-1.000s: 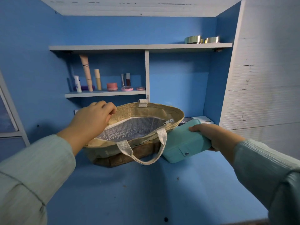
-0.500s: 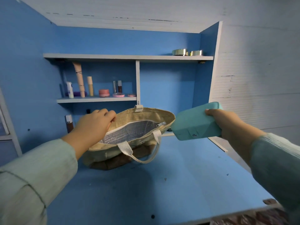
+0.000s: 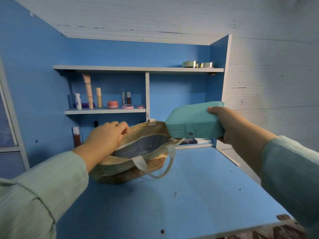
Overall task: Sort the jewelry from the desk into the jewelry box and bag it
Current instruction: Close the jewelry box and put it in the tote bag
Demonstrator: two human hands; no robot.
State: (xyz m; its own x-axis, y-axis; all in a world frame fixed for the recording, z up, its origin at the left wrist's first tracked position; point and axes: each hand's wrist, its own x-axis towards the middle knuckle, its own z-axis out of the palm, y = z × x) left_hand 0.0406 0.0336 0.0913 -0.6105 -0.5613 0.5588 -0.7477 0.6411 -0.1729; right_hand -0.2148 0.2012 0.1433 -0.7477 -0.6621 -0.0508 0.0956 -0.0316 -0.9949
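A woven tan bag (image 3: 120, 167) with a silver lining and white strap handles stands on the blue desk (image 3: 172, 204), its mouth wide. My left hand (image 3: 107, 137) grips the bag's left rim and holds it apart. My right hand (image 3: 229, 125) holds a closed teal jewelry box (image 3: 193, 121) in the air, level, just above the bag's right rim. The box's snap flap faces me. No loose jewelry shows on the desk.
Cosmetics tubes and pink jars (image 3: 113, 104) line the lower shelf. Gold tins (image 3: 189, 64) sit on the upper shelf. A dark bottle (image 3: 76, 137) stands behind my left wrist. Flat boxes (image 3: 195, 140) lie at the desk's back right. The desk's front edge runs low right.
My right hand lifted the jewelry box off the desk and carried it up beside the bag's right rim. My left hand kept hold of the rim. The view tilted downward.
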